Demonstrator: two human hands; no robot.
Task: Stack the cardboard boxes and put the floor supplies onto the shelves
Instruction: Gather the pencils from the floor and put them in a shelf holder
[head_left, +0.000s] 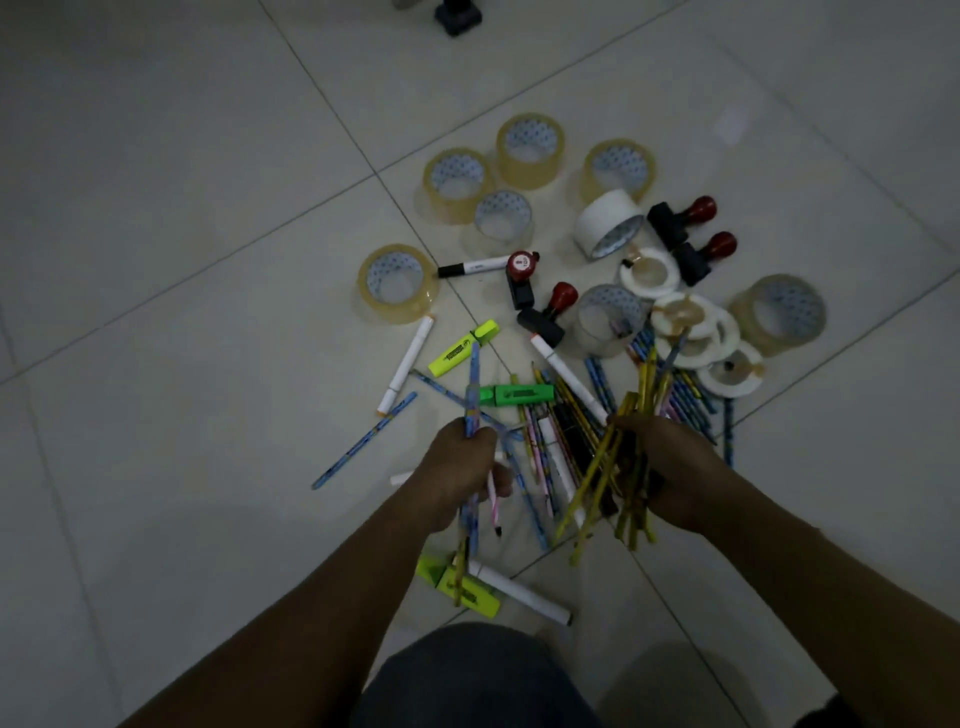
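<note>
Head view: a pale tiled floor (156, 208) in dim light carries the supplies, with tape rolls (530, 145) at 12 o'clock of the hands, stamps (680, 218) at 1 o'clock and highlighters (514, 395) between. The left hand (460, 467) grips a few blue pencils (474, 384); the right hand (675, 467) grips a fanned bundle of yellow pencils (597, 483). Bare tiles lie open from 8 to 11 o'clock, and a dark object (457, 18) sits at the 12 o'clock edge.

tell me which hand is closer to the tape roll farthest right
Right. The right hand is below-left of the tape roll; the left hand is farther left.
</note>
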